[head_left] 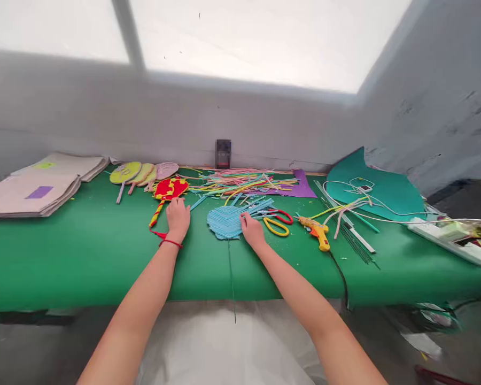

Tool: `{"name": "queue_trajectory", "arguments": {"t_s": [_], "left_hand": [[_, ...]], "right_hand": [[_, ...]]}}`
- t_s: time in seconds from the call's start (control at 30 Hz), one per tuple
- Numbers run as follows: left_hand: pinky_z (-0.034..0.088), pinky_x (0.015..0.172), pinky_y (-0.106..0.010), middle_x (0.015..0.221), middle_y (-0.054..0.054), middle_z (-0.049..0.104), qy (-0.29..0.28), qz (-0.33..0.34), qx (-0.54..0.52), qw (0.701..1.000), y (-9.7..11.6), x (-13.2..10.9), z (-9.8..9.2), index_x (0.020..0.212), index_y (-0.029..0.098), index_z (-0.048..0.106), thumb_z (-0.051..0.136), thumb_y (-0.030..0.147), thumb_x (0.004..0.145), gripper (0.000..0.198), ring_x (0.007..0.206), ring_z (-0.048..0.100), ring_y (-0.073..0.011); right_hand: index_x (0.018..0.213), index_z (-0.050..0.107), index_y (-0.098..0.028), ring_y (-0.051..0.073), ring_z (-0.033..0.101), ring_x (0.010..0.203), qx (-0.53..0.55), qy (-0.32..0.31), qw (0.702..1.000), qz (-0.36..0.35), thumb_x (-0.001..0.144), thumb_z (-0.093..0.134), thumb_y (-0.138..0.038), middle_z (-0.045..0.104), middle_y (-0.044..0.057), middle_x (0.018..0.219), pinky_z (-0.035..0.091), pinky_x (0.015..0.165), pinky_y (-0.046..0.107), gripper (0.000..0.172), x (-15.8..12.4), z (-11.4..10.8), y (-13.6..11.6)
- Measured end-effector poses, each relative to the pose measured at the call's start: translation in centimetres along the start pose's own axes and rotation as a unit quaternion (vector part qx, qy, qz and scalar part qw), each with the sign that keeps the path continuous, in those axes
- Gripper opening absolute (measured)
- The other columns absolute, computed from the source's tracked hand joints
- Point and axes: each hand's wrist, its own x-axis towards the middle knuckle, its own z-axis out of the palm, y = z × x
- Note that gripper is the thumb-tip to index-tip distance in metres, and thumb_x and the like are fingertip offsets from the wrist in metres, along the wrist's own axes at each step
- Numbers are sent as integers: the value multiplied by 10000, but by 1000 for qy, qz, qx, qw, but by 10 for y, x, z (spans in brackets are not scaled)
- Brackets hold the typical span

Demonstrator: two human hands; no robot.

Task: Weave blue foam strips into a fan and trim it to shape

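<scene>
Green table [84, 256] fills my view. Blue woven disc [224, 222] lies mid-table, thin wire stem pointing toward me. L hand [178, 216] flat, fingers loose, just beside red-yellow fan [169, 190]. R hand [251, 230] fingertips on disc's right edge; can't tell if pinching.

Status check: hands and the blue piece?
Left hand flat on table beside red-yellow fan. Right hand touching edge of blue woven piece. Scissors just right of it.

On the table [84, 256], my left hand [178, 218] lies left of the woven piece [225, 222], my right hand [251, 230] on its right edge; scissors [278, 222], then glue gun [317, 231], further right; strip pile [244, 184] behind.
</scene>
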Motion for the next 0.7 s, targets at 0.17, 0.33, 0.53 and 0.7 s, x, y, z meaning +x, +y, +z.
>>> {"name": "queue_trajectory", "arguments": {"t_s": [0.17, 0.33, 0.53, 0.7], "left_hand": [[404, 911, -417, 1101, -149, 571, -42, -38, -5, 998, -14, 7, 11, 943, 154, 648, 561, 248, 849, 159, 1061, 536, -308], [415, 881, -422, 1043, -143, 588, -63, -19, -26, 998, -17, 9, 9, 804, 170, 638, 576, 215, 825, 79, 1029, 546, -309], [452, 766, -373, 909, -99, 643, -65, 6, -215, 974, 3, 0, -4, 797, 190, 551, 528, 213, 826, 44, 882, 610, -252], [480, 641, -308, 691, -13, 648, -194, 58, -502, 841, 43, -24, -9, 811, 199, 485, 544, 358, 823, 170, 615, 629, -165]], "right_hand": [[1050, 577, -214, 171, 620, 717, 7, -34, 999, 11, 963, 393, -378, 680, 27, 768, 287, 582, 242, 261, 9, -5, -3], [1009, 585, -197, 196, 603, 692, -52, -32, 996, 66, 954, 386, -340, 665, 75, 764, 275, 558, 261, 251, 11, -7, -22], [969, 598, -227, 159, 531, 606, 112, 67, 990, 52, 935, 390, -398, 596, 8, 679, 292, 559, 249, 272, 3, -15, -17], [877, 624, -200, 142, 483, 552, 317, 41, 947, -35, 855, 501, -517, 514, -21, 564, 363, 582, 256, 340, 3, -26, -8]]}}
